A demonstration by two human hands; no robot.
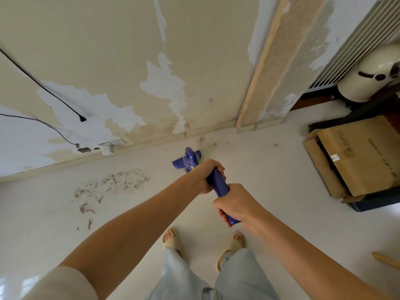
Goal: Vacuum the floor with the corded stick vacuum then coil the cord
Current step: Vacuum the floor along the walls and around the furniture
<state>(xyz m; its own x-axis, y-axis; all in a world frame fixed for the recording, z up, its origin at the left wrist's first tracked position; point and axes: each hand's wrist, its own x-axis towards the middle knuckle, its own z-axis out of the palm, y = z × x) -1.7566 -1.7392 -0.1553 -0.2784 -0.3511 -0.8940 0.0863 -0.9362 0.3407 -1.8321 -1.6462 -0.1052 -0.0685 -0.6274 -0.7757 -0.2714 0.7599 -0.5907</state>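
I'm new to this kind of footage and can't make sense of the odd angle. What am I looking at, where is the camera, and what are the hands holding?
There is one picture, taken by a wide-angle camera worn on a person's head, looking down past their arms to their feet. There is no machine arm here, only two bare hands. The left hand grips the blue handle of the stick vacuum higher up; the right hand holds its near end. The vacuum head rests on the pale floor close to the wall. Brown dirt is scattered on the floor to the left. Cardboard boxes lie at the right. A power strip sits at the wall's base.
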